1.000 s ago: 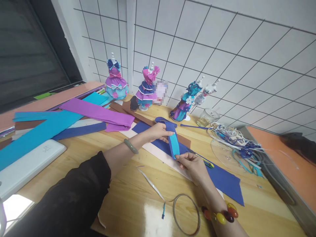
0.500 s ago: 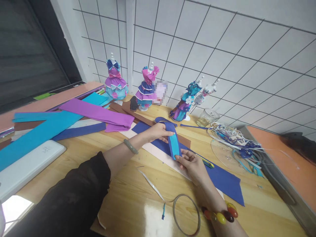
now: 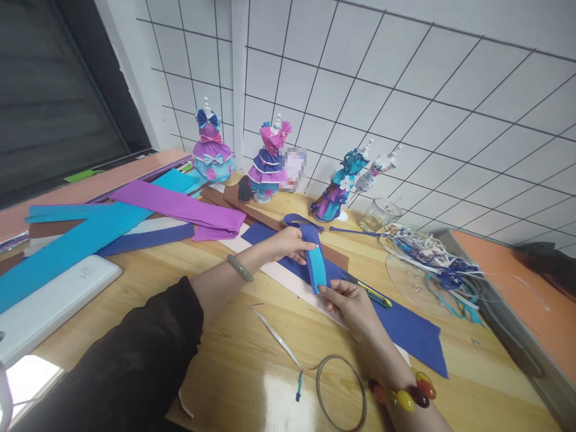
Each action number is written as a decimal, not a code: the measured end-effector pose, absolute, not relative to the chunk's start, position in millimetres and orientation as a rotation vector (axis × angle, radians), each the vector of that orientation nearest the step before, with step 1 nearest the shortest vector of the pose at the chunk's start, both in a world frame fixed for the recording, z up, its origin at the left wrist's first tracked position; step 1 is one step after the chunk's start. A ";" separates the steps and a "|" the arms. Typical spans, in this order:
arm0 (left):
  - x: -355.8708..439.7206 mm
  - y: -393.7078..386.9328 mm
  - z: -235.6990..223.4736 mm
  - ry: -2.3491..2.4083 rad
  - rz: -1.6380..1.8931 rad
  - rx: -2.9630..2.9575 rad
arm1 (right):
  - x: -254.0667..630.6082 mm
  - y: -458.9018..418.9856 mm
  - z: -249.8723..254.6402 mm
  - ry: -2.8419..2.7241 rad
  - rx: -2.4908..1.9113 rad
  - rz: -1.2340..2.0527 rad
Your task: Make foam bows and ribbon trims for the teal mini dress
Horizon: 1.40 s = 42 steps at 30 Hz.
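Observation:
Between my hands is a dark blue paper strip [image 3: 310, 235] with a light blue strip [image 3: 317, 267] lying on it. My left hand [image 3: 290, 243] pinches its upper part, thumb on the light blue edge. At the lower end, my right hand [image 3: 348, 300] grips it between thumb and fingers. The dark blue strip's far end curls back behind my left hand. Under the hands lie a wide dark blue sheet [image 3: 414, 336] and a pale pink sheet [image 3: 288, 285]. Green-and-yellow scissors [image 3: 375, 295] rest on the blue sheet beside my right hand, partly hidden.
Several small dress forms [image 3: 213, 144] in paper dresses stand along the tiled wall. Purple paper [image 3: 180, 207] and turquoise paper [image 3: 81, 240] lie left, above a white device [image 3: 63, 300]. Right are a glass jar [image 3: 382, 214] and a scrap heap [image 3: 427, 255]. A ring [image 3: 341, 393] lies in front.
Both hands keep their hold on the strip with almost no movement. The right-hand fingers have shifted slightly at its lower end. The view has moved a little.

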State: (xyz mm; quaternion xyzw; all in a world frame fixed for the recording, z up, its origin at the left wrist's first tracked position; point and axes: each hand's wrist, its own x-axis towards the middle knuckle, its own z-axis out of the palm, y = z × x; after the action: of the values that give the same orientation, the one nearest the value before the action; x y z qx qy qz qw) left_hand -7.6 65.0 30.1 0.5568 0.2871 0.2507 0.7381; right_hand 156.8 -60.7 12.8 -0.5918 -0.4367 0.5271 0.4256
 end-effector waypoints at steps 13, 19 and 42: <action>0.2 53.1 28.1 0.585 0.363 0.995 | 155.2 -61.1 25.0 -0.885 -1.340 1.455; 8.3 44.7 26.2 0.556 0.388 0.949 | 156.2 -61.0 19.2 -0.926 -1.365 1.386; 16.4 39.1 32.8 0.489 0.587 0.767 | 167.7 -57.3 20.1 -1.351 -1.626 1.008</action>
State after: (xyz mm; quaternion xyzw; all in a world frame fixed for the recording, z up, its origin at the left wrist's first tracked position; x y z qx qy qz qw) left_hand 16.4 39.1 32.8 0.3651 0.2329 0.2791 0.8571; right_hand 167.7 -57.3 20.1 -0.6397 -0.5314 0.3964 0.3890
